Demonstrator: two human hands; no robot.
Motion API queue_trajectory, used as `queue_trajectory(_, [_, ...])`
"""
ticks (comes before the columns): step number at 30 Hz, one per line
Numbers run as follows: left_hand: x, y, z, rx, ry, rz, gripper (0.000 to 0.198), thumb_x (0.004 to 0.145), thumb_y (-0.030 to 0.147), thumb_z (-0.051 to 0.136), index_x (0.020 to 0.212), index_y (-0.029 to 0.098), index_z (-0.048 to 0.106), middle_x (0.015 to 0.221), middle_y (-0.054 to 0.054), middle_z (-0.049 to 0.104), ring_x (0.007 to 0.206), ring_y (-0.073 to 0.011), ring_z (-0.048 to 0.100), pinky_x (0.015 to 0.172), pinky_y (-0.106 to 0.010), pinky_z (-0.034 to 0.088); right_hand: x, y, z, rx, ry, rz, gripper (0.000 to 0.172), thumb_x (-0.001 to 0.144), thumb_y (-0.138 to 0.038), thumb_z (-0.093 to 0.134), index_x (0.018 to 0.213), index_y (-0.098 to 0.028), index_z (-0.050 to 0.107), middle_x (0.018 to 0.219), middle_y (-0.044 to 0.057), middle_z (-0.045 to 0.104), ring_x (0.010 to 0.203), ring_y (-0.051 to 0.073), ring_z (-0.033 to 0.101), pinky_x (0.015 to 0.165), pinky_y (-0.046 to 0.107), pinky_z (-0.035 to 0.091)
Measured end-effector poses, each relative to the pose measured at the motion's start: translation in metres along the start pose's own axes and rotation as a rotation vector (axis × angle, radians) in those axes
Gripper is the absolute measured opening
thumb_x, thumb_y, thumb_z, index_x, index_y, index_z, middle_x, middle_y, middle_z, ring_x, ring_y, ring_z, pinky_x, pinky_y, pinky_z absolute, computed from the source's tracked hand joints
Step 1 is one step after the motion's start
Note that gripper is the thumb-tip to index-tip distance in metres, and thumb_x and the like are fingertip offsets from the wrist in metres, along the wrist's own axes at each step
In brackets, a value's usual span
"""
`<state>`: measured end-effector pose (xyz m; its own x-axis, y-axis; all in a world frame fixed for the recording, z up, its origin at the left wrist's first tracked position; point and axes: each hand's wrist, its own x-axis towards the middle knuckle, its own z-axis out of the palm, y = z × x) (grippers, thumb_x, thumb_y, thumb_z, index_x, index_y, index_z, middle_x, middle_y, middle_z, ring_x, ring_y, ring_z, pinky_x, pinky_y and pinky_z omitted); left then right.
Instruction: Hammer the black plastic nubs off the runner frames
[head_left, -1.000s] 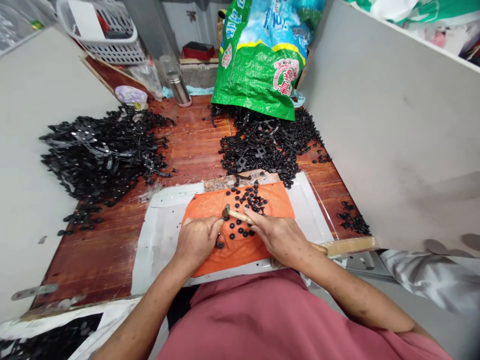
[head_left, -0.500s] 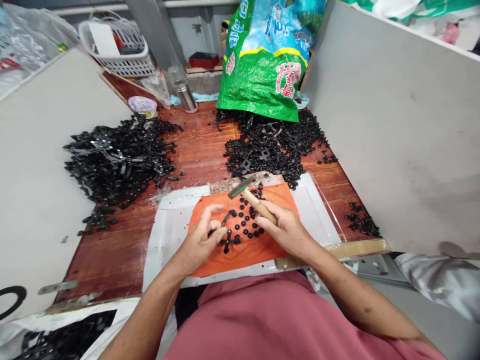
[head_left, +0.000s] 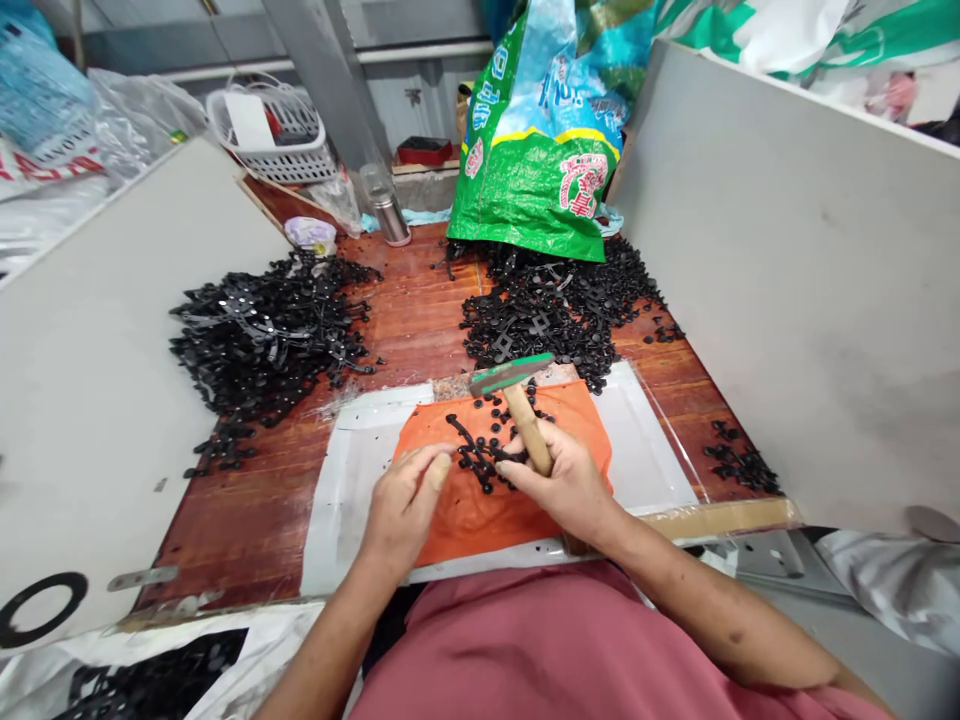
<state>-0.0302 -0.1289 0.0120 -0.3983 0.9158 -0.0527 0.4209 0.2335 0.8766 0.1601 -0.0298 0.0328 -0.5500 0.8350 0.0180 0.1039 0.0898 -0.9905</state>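
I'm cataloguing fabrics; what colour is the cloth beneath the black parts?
The cloth is orange; head view shows it.

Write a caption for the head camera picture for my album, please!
The right hand grips a hammer over an orange cloth dotted with black pieces; the left hand close by.

The reddish table (head_left: 412,310) carries heaped black parts (head_left: 270,345), a flask (head_left: 391,218) and pale sheeting (head_left: 651,455).

Orange cloth (head_left: 457,535), black pieces (head_left: 478,468)
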Motion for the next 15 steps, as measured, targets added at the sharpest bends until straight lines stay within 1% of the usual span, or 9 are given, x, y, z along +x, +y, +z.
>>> queue_trajectory(1, [0.001,0.005,0.006,-0.048,-0.032,-0.002,0.036,0.097,0.049,0.049,0.102,0.020,0.070,0.112,-0.008,0.073,0.112,-0.0252,0.064,0.105,-0.041,0.045,-0.003,0.001,0.003,-0.028,-0.016,-0.017,0.015,0.080,-0.030,0.072,0.085,-0.019,0.062,0.077,-0.002,0.062,0.067,0.012,0.054,0.063,0.024,0.044])
queue_trajectory(3, [0.005,0.014,0.016,-0.209,-0.085,-0.037,0.036,0.097,0.049,0.049,0.101,0.019,0.069,0.108,-0.007,0.074,0.105,-0.0234,0.066,0.101,-0.038,0.049,-0.007,0.002,0.008,-0.051,-0.085,-0.019,0.012,0.080,-0.026,0.073,0.086,-0.019,0.064,0.081,-0.002,0.065,0.072,0.014,0.058,0.068,0.025,0.046])
queue_trajectory(5, [0.012,0.019,0.019,-0.332,-0.131,-0.073,0.036,0.097,0.049,0.047,0.097,0.018,0.067,0.101,-0.006,0.074,0.095,-0.0217,0.067,0.090,-0.035,0.053,-0.010,0.002,0.008,-0.026,-0.164,-0.006,0.014,0.081,-0.025,0.074,0.091,-0.020,0.066,0.086,-0.001,0.067,0.079,0.015,0.062,0.073,0.026,0.047])
queue_trajectory(6, [0.015,0.019,0.017,-0.327,-0.141,-0.075,0.037,0.097,0.049,0.046,0.094,0.018,0.066,0.097,-0.006,0.074,0.091,-0.0214,0.067,0.086,-0.034,0.053,-0.011,0.001,0.005,-0.012,-0.191,-0.006,0.014,0.083,-0.026,0.073,0.093,-0.020,0.067,0.090,-0.001,0.068,0.083,0.016,0.063,0.077,0.027,0.048])
queue_trajectory(8, [0.024,0.014,0.009,-0.183,-0.161,-0.041,0.038,0.097,0.049,0.045,0.089,0.018,0.066,0.093,-0.005,0.073,0.090,-0.0214,0.066,0.084,-0.034,0.051,-0.013,0.000,-0.009,-0.024,-0.194,-0.008,0.013,0.090,-0.030,0.067,0.098,-0.020,0.068,0.096,0.001,0.068,0.090,0.017,0.063,0.082,0.028,0.047])
queue_trajectory(10, [0.032,0.006,0.000,0.013,-0.206,0.018,0.038,0.097,0.047,0.044,0.083,0.020,0.066,0.089,-0.004,0.073,0.089,-0.0215,0.066,0.085,-0.034,0.048,-0.016,0.000,-0.030,-0.103,-0.120,-0.006,0.016,0.097,-0.034,0.060,0.100,-0.020,0.066,0.097,0.001,0.067,0.091,0.018,0.062,0.083,0.029,0.046])
queue_trajectory(13, [0.039,-0.002,-0.004,0.210,-0.297,0.079,0.040,0.098,0.044,0.036,0.078,0.021,0.063,0.084,-0.003,0.072,0.086,-0.0216,0.066,0.083,-0.034,0.046,-0.021,0.006,-0.060,-0.239,-0.007,0.027,0.017,0.100,-0.034,0.054,0.093,-0.020,0.061,0.086,-0.001,0.063,0.081,0.016,0.059,0.076,0.028,0.044])
queue_trajectory(15, [0.040,-0.004,0.000,0.309,-0.314,0.102,0.040,0.098,0.041,0.033,0.078,0.022,0.061,0.084,-0.004,0.072,0.086,-0.0221,0.066,0.084,-0.035,0.045,-0.026,0.013,-0.074,-0.276,0.006,0.051,0.023,0.102,-0.035,0.050,0.086,-0.020,0.058,0.079,-0.002,0.058,0.073,0.014,0.055,0.071,0.027,0.042])
